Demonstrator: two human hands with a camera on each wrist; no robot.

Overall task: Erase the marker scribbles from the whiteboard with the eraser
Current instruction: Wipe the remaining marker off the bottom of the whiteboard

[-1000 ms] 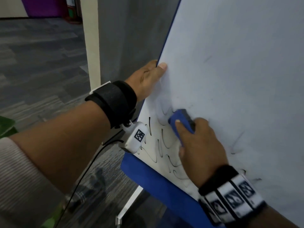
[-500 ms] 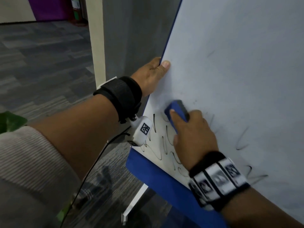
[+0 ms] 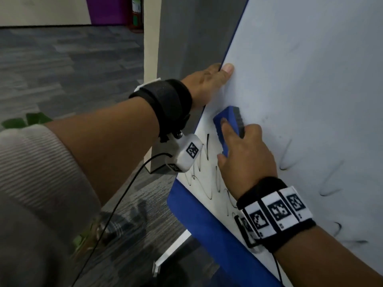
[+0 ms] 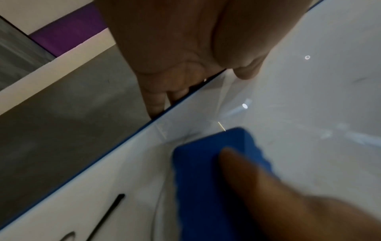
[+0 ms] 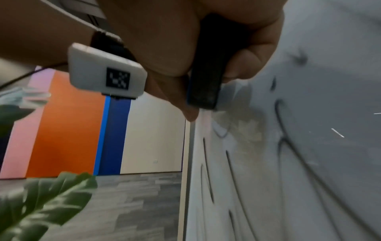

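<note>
Grey carpet point(image 3: 62, 65) lies behind the tilted whiteboard point(image 3: 300, 90). Near its left edge the right hand point(image 3: 246, 154) grips a blue eraser point(image 3: 228, 123) against black scribbles point(image 3: 207, 162). Higher up, the left hand point(image 3: 209, 83) clasps that edge, thumb in front.
</note>
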